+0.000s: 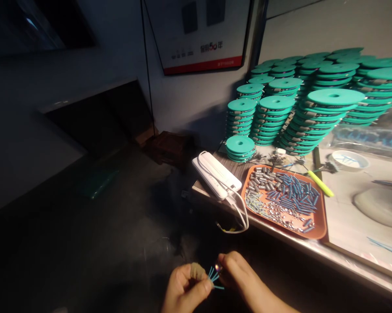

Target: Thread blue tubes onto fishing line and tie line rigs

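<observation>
Left hand (187,288) pinched shut on thin blue strands (213,274), ends fanned out toward the right hand. A beige wrap (197,271), matte, sits round one of its fingers. Right hand (234,270) closed round a small shiny piece (217,266), mostly hidden, exact shape can't be told; it's right beside the strand ends. Strands are up in the fingers, off the table (349,237), in front of its near edge.

Writing: wall poster (202,39) has a red "50" between dark Chinese characters; small lettering on its red bottom band too blurry to read. White slab-shaped device (217,176), smooth, rounded corners, has dark marking, not legible; white cable (243,213) loops over the table edge.

Orange tray (321,224), looks plastic, rounded corners: grey metallic cylinders (263,178), blue ribbed rods (297,191), short pale pieces (256,204), shiny metal bits (285,215). Neon-yellow stick (320,183) just beside tray. White round dish (362,164), shallow, a few blue strips inside. Behind: teal discs (336,97), flat, round, centre holes, stacked in many columns.
</observation>
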The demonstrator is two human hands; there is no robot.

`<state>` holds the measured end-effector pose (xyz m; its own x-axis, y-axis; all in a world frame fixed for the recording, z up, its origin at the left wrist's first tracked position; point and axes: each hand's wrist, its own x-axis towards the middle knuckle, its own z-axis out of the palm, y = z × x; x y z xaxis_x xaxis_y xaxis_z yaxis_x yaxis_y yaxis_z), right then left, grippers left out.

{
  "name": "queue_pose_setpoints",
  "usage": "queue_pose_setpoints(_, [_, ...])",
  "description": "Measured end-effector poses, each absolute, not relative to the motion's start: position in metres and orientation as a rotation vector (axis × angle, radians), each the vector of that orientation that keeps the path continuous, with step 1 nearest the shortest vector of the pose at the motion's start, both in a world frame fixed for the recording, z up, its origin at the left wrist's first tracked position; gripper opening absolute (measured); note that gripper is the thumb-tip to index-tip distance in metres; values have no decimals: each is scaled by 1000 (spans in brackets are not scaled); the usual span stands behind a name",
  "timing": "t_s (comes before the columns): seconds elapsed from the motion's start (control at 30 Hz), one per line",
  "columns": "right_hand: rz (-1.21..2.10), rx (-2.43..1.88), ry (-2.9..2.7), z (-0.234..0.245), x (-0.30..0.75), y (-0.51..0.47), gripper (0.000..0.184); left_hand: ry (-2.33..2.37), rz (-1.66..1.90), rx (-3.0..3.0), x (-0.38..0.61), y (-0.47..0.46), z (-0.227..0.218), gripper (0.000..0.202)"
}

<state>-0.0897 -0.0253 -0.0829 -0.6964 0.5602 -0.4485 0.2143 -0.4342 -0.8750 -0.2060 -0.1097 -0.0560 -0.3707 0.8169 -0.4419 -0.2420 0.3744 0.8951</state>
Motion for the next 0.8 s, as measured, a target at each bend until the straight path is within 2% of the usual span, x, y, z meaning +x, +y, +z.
queue_pose_setpoints(0.3, [2153,-1010,-1591,-72,-89,-25,53,1511,1218,566,-208,-111,-64,31])
queue_pose_setpoints(0.6, [2071,-1115,-1592,-79,-87,-26,47,1502,1176,558,-211,-115,-68,27])
queue_pose_setpoints(0.8, [2161,-1097,-1553,-79,-90,-24,47,1466,1193,570,-212,-115,-71,29])
